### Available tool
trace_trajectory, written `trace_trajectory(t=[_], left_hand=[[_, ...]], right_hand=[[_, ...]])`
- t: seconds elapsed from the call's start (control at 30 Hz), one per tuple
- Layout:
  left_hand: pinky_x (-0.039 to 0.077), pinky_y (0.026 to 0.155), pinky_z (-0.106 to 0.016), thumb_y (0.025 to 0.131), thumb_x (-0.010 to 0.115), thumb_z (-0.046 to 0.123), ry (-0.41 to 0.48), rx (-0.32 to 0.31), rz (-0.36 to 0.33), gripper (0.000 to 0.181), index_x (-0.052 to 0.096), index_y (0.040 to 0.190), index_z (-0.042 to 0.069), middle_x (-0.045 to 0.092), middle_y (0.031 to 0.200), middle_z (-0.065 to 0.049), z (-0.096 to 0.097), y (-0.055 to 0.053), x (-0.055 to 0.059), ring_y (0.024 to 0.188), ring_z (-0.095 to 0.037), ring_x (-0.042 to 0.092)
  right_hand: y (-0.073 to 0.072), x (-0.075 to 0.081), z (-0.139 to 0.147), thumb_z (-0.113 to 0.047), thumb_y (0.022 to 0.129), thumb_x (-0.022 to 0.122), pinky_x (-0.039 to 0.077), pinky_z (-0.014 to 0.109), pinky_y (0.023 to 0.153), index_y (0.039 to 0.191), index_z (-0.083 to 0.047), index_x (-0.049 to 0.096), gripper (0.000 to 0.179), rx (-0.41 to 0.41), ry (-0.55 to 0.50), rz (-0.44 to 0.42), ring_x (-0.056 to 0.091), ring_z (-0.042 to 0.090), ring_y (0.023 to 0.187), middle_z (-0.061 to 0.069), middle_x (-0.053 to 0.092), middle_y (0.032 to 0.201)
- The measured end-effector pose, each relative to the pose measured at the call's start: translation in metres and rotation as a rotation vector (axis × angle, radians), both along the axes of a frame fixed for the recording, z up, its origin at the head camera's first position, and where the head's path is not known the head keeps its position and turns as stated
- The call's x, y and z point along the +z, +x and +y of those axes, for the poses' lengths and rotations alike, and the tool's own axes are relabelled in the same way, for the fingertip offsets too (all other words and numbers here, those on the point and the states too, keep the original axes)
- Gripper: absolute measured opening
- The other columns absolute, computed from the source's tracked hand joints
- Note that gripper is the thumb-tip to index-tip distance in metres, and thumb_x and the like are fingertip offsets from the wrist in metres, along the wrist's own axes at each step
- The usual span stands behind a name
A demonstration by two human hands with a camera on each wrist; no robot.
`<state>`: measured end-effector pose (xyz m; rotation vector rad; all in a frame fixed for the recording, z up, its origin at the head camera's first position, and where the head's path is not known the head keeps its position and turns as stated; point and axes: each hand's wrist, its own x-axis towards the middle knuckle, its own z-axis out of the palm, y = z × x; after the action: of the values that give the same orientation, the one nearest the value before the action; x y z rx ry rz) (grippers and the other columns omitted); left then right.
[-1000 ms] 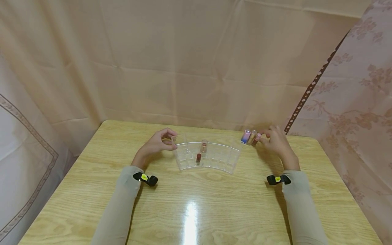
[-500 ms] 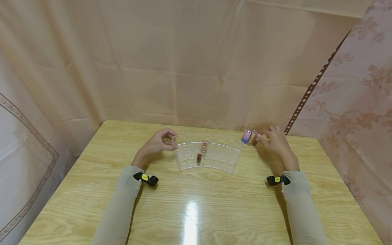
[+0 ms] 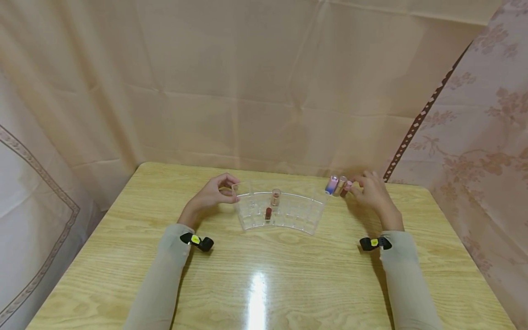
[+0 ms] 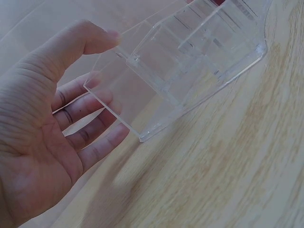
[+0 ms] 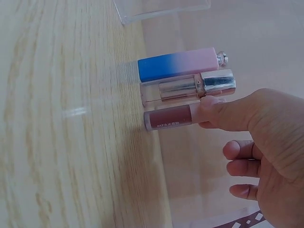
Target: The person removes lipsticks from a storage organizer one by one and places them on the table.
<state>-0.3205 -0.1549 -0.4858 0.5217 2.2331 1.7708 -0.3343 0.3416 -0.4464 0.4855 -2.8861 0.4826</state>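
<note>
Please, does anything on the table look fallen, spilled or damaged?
Nothing stands out: the blue-pink tube, gold tube and pink-capped tube stand upright in a row, and the clear organizer shows no visible crack. No spill shows.

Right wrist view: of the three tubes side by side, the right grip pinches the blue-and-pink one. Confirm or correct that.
Wrong there: the right grip pinches the brownish-red tube, not the blue-and-pink tube, as the right wrist view shows.
</note>
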Motion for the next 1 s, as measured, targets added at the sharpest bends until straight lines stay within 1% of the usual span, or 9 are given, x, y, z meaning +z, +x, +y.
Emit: trace_trajectory(t=[0.13,0.3,0.43,0.63,0.83,1.0], left_hand=[[0.054,0.092,-0.029,0.083,0.078,-0.006,0.006,0.001,-0.001,0.055,0.053,0.132,-0.007,0.056,0.116,-0.018,0.0001,0.0007,0.0006,0.103,-0.024,0.061],[0.056,0.087,-0.026,0.085,0.075,-0.008,0.031,-0.009,-0.026,0.054,0.050,0.133,-0.009,0.054,0.118,-0.018,-0.0002,0.0009,0.0003,0.100,-0.022,0.063],[0.057,0.085,-0.025,0.086,0.073,-0.009,0.040,-0.016,-0.037,0.054,0.049,0.133,-0.010,0.053,0.119,-0.018,0.0002,0.0011,0.0003,0.099,-0.022,0.064],[0.057,0.085,-0.025,0.086,0.073,-0.009,0.038,-0.022,-0.036,0.053,0.049,0.133,-0.010,0.054,0.119,-0.019,0.0015,0.0012,-0.0003,0.100,-0.024,0.065],[0.057,0.088,-0.026,0.086,0.074,-0.006,0.009,-0.020,-0.014,0.052,0.050,0.133,-0.008,0.053,0.123,-0.020,0.0006,0.0001,-0.0010,0.102,-0.024,0.064],[0.057,0.087,-0.025,0.086,0.075,-0.006,0.008,-0.017,-0.004,0.052,0.051,0.132,-0.008,0.054,0.121,-0.019,-0.0002,-0.0004,-0.0024,0.102,-0.023,0.064]], right_hand=[[0.0002,0.0008,-0.0011,-0.018,0.098,0.068,0.033,0.042,0.075,0.117,0.002,0.069,0.027,-0.003,0.000,-0.014,0.043,0.033,0.092,0.020,0.055,0.097],[0.0005,0.0011,-0.0020,-0.020,0.099,0.067,0.033,0.043,0.077,0.117,0.001,0.069,0.028,-0.014,-0.004,-0.034,0.043,0.033,0.093,0.021,0.056,0.099],[0.0016,0.0018,-0.0031,-0.020,0.099,0.066,0.033,0.043,0.077,0.120,0.001,0.068,0.031,-0.027,-0.009,-0.058,0.043,0.033,0.094,0.020,0.055,0.100],[0.0036,0.0035,-0.0026,-0.020,0.098,0.065,0.034,0.042,0.076,0.126,0.002,0.065,0.035,-0.034,-0.009,-0.079,0.042,0.033,0.095,0.019,0.054,0.101],[0.0031,0.0044,-0.0028,-0.019,0.098,0.065,0.033,0.041,0.075,0.125,0.002,0.066,0.035,-0.026,-0.017,-0.072,0.042,0.033,0.094,0.019,0.054,0.099],[0.0020,0.0033,-0.0028,-0.019,0.097,0.066,0.032,0.041,0.075,0.126,0.002,0.065,0.036,-0.025,-0.019,-0.073,0.041,0.033,0.094,0.019,0.054,0.098]])
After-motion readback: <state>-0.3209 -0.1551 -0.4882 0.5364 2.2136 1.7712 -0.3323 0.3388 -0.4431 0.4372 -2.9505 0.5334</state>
